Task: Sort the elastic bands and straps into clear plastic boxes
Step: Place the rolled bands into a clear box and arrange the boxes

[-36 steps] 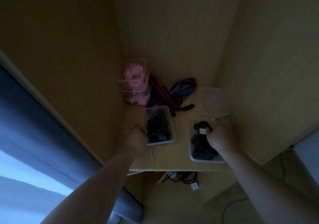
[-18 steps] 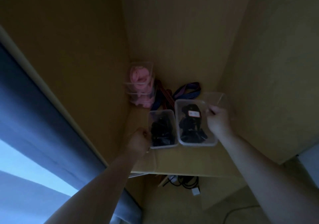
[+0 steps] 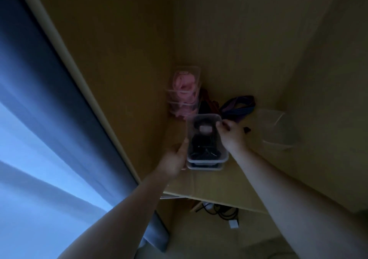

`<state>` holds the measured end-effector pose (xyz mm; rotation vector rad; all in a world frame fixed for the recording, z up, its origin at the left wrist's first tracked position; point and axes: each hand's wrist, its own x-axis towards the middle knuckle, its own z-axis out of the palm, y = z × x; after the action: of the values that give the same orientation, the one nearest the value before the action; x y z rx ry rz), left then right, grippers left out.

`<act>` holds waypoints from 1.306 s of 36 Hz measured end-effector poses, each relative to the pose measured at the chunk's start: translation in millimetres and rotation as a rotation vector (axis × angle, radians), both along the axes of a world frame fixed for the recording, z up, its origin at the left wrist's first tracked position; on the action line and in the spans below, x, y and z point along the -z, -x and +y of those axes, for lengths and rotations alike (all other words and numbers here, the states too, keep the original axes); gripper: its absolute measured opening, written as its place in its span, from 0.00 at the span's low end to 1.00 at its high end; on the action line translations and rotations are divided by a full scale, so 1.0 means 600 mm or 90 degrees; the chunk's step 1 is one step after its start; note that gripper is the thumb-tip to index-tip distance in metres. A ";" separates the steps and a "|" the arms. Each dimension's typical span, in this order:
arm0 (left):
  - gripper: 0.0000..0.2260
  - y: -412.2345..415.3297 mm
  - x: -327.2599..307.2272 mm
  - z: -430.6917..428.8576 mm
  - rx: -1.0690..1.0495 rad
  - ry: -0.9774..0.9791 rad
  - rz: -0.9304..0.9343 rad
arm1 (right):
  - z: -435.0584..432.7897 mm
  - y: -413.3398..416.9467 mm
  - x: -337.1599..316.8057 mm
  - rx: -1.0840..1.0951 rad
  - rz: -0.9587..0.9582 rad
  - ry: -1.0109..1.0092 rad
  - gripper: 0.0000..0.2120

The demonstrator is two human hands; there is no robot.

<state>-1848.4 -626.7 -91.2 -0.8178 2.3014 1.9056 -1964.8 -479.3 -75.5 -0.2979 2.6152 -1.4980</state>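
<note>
Two hands are in, and two clear boxes of black bands sit at the middle of the shelf (image 3: 219, 185), stacked now: the upper box (image 3: 206, 151) sits square on the lower box (image 3: 205, 167), where half a second ago they stood side by side. The right hand (image 3: 231, 136) pinches the upper box's far right rim with its fingertips. The left hand (image 3: 175, 157) clasps the lower box's near left corner with the thumb up the upper box's wall, and its other fingers are tucked out of sight. Far left in the corner is a stack of boxes of pink bands (image 3: 184, 91). It looks like three, though the dimness blurs the tiers. One empty box (image 3: 278, 145) stands well right. Loose straps (image 3: 241, 106) lie tangled behind, too dark to count. The lower box shows only its near edge. A pale label (image 3: 205, 128) lies in the upper box, unreadable.
</note>
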 end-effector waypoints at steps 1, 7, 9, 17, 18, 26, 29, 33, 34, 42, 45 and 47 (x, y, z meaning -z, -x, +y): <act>0.14 0.001 0.000 0.001 -0.001 0.008 0.000 | 0.003 -0.003 0.000 -0.003 -0.043 0.006 0.14; 0.19 -0.016 0.016 -0.002 -0.009 0.055 -0.024 | 0.021 -0.021 0.013 -0.015 -0.373 0.122 0.14; 0.16 -0.024 0.032 -0.013 0.031 0.223 -0.028 | 0.023 -0.019 0.012 -0.017 -0.372 0.146 0.12; 0.26 -0.087 0.079 -0.010 0.350 0.575 -0.185 | 0.018 -0.020 0.012 -0.018 -0.361 0.136 0.14; 0.29 -0.094 0.083 -0.009 0.346 0.582 -0.182 | 0.018 -0.022 0.012 -0.019 -0.359 0.136 0.14; 0.41 -0.143 0.068 0.007 0.388 0.585 -0.141 | 0.023 -0.033 0.021 -0.046 -0.386 0.164 0.14; 0.45 -0.158 0.071 0.011 0.478 0.671 -0.173 | 0.025 -0.039 0.035 -0.062 -0.412 0.189 0.15; 0.32 -0.169 0.071 0.016 0.461 0.715 -0.169 | 0.022 -0.042 0.045 -0.074 -0.427 0.226 0.16; 0.32 -0.171 0.072 0.017 0.454 0.718 -0.161 | 0.021 -0.043 0.045 -0.082 -0.426 0.230 0.16; 0.34 -0.213 0.079 -0.002 0.382 0.709 -0.058 | -0.026 -0.028 0.035 -0.065 -0.362 0.201 0.07; 0.33 -0.240 0.065 0.001 0.329 0.665 0.030 | -0.047 -0.026 0.032 -0.084 -0.379 0.221 0.09; 0.32 -0.256 0.057 0.002 0.293 0.653 0.085 | -0.063 -0.027 0.030 -0.109 -0.381 0.227 0.13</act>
<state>-1695.1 -625.2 -125.2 -0.1038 3.1380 0.5428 -1948.7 -517.0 -93.4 -0.0769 1.8217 -1.6666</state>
